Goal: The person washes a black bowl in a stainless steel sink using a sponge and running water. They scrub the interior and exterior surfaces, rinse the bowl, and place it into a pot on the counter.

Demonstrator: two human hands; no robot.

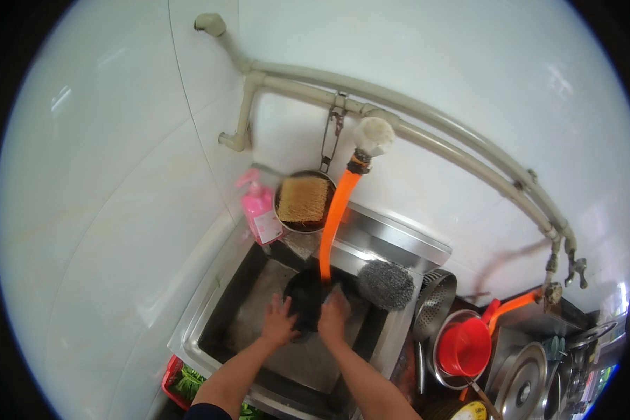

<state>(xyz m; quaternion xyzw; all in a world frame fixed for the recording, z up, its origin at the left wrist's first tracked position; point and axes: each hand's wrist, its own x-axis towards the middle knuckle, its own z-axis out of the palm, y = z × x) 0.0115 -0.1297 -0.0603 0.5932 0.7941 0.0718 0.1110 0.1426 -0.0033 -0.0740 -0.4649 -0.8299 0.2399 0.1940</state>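
A black round vessel (305,296) sits in the stainless steel sink (273,341), below the end of an orange hose (336,226). At the vessel's left edge is my left hand (279,321), fingers spread; whether it bears on the rim is unclear. My right hand (333,317) is at the vessel's right side with its fingers bent. Something pale and blurred shows beside those fingers, either running water or a thin cloth. The inside of the vessel is too dark to make out.
Steel wool (386,284) lies on the sink's right rim. Behind stand a pink pump bottle (260,212) and a pan holding a loofah-like scrubber (303,199). To the right are a perforated ladle (434,304), a red dipper (463,346) and a metal lid (522,386).
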